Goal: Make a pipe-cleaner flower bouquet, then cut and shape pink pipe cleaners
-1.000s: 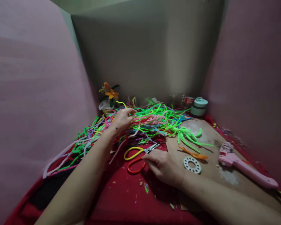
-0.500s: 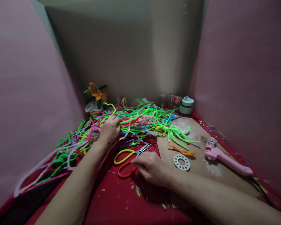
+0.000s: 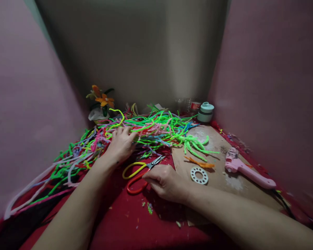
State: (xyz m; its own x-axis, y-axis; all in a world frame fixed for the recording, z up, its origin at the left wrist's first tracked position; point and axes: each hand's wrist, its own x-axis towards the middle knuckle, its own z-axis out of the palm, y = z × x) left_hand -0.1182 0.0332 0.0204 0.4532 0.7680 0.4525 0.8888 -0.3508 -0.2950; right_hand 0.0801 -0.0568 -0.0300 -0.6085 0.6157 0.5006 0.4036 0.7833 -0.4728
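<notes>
My left hand (image 3: 122,143) reaches into the near side of a tangled heap of pipe cleaners (image 3: 156,126) in green, pink, red and other colours. Its fingers are bent and slightly apart over the stems; the fingertips are partly hidden, and no stem is plainly gripped. Closer to me, my right hand (image 3: 167,183) is closed, thumb and index finger pressed together. Whatever it may hold is hidden. Just left of it, and partly behind it, lies a pair of scissors (image 3: 135,171) with one yellow and one red handle, blades pointing away to the right.
On the right, a cardboard sheet (image 3: 219,194) bears a white ring with holes (image 3: 199,175), an orange fuzzy piece (image 3: 200,163), a bundle of green stems (image 3: 194,144) and a pink glue gun (image 3: 247,172). Behind stand a mint-lidded jar (image 3: 205,113) and orange flowers (image 3: 104,100). Scraps dot the red cloth (image 3: 120,222).
The whole view has shifted slightly left and up. My left hand's fingers have loosened and spread a little over the heap. My right hand stays closed beside the scissors.
</notes>
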